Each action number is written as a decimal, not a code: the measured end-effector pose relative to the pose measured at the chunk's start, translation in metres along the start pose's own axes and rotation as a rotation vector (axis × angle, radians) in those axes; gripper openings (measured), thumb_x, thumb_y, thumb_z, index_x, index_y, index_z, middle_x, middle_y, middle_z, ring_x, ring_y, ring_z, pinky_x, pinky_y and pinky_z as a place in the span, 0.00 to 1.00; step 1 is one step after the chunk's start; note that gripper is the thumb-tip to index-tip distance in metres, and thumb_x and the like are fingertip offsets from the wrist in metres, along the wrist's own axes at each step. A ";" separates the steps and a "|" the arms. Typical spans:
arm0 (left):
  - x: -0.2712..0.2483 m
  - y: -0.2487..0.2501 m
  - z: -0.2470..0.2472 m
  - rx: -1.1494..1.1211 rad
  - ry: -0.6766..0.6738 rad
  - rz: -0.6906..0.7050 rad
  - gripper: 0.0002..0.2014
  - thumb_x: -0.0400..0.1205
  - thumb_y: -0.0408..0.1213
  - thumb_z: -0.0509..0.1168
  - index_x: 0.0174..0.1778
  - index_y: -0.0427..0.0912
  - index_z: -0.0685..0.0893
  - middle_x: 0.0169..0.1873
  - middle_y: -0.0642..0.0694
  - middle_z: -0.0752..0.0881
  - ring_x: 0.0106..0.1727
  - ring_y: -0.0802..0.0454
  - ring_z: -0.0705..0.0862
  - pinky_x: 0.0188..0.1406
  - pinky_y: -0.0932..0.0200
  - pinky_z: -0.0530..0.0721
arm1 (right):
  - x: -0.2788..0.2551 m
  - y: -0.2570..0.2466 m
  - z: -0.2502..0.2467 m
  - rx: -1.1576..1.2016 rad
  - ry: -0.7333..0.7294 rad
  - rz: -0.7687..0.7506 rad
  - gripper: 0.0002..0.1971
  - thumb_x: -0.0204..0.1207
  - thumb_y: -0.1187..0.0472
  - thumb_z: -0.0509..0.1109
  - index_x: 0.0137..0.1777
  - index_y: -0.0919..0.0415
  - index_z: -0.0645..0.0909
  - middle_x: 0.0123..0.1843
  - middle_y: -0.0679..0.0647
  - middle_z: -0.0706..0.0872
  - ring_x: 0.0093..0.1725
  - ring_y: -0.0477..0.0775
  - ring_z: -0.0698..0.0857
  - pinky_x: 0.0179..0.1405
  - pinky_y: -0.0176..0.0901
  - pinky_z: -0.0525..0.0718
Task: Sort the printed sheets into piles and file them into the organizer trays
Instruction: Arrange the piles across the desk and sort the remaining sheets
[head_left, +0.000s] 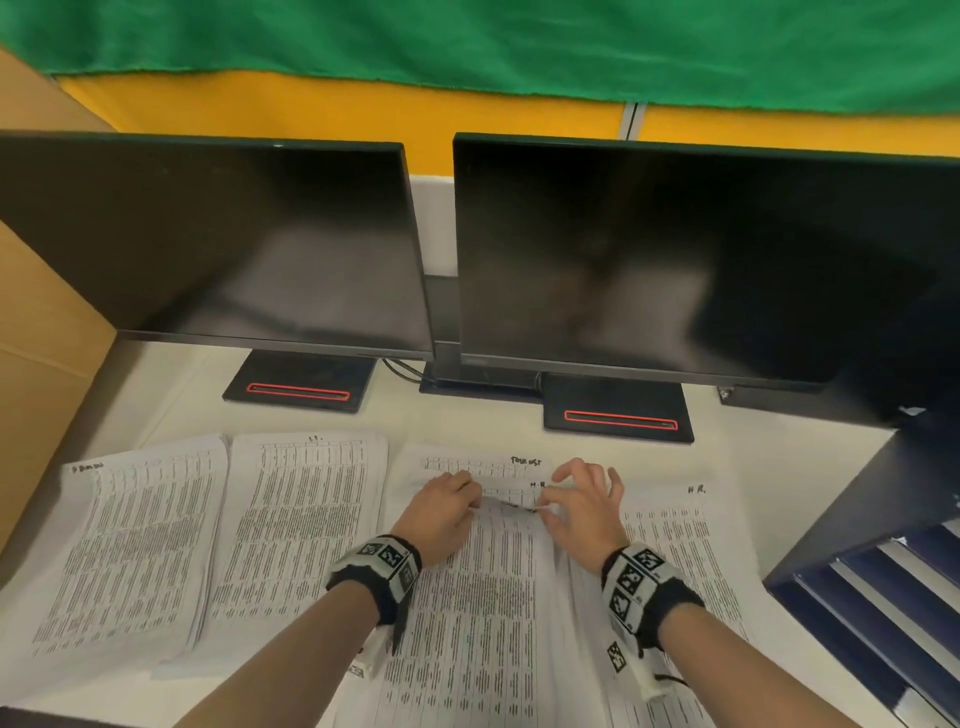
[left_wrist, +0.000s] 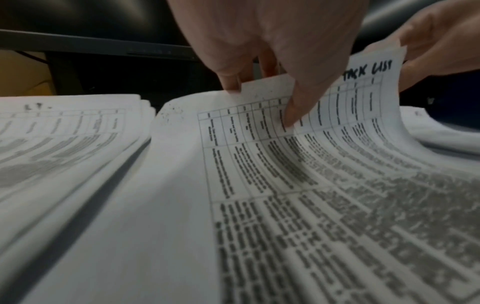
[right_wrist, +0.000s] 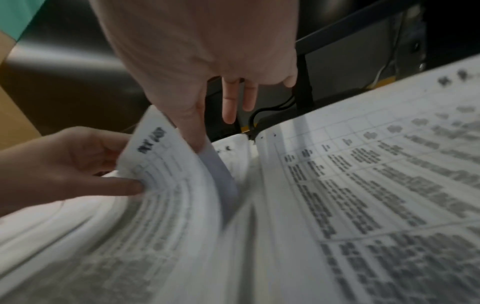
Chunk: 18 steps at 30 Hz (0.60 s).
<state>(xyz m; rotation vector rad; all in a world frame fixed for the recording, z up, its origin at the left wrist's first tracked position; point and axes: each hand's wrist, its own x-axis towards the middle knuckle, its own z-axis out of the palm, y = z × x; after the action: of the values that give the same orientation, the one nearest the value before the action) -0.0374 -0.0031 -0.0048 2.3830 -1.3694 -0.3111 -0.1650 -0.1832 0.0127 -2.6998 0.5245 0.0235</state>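
Several piles of printed sheets lie side by side on the desk (head_left: 171, 395). From the middle pile (head_left: 467, 623) one sheet (head_left: 511, 512) curls up at its top edge; it is headed "TASK LIST" (left_wrist: 337, 127). My left hand (head_left: 474, 500) pinches that top edge, thumb in front and fingers behind (left_wrist: 270, 96). My right hand (head_left: 545, 508) pinches the sheet's top right corner (right_wrist: 168, 174) with thumb and forefinger (right_wrist: 200, 133), its other fingers spread. The dark blue organizer trays (head_left: 883, 608) stand at the right edge of the desk.
Two dark monitors (head_left: 218, 244) (head_left: 701, 260) on black stands block the back of the desk. A pile marked "I.T." (head_left: 306, 519) and another pile (head_left: 130, 545) lie left; an "H.R." pile (head_left: 675, 545) lies right. A cardboard box (head_left: 36, 322) stands at far left.
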 end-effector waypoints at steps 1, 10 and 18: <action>0.002 0.004 -0.001 -0.010 -0.003 0.003 0.04 0.79 0.31 0.60 0.43 0.43 0.79 0.43 0.50 0.81 0.44 0.54 0.77 0.50 0.62 0.77 | 0.002 -0.003 0.000 0.042 -0.042 0.004 0.10 0.75 0.45 0.67 0.46 0.45 0.88 0.59 0.43 0.74 0.66 0.47 0.66 0.77 0.62 0.42; 0.003 0.007 0.000 -0.105 -0.031 -0.089 0.11 0.81 0.26 0.56 0.45 0.48 0.68 0.37 0.53 0.78 0.38 0.54 0.77 0.34 0.69 0.73 | 0.022 0.002 -0.009 -0.028 -0.158 0.142 0.13 0.78 0.59 0.56 0.58 0.49 0.78 0.60 0.50 0.75 0.65 0.53 0.71 0.77 0.61 0.53; 0.000 0.001 0.004 -0.027 0.039 -0.039 0.20 0.81 0.27 0.59 0.68 0.43 0.76 0.51 0.45 0.82 0.48 0.48 0.81 0.53 0.52 0.84 | 0.009 -0.003 0.003 -0.048 -0.029 -0.150 0.11 0.80 0.53 0.62 0.41 0.55 0.81 0.44 0.45 0.77 0.53 0.49 0.74 0.64 0.46 0.54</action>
<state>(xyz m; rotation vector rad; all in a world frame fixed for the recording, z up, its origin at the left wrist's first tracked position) -0.0400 -0.0048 -0.0083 2.3835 -1.2946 -0.2910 -0.1551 -0.1823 0.0101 -2.7742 0.3155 0.0349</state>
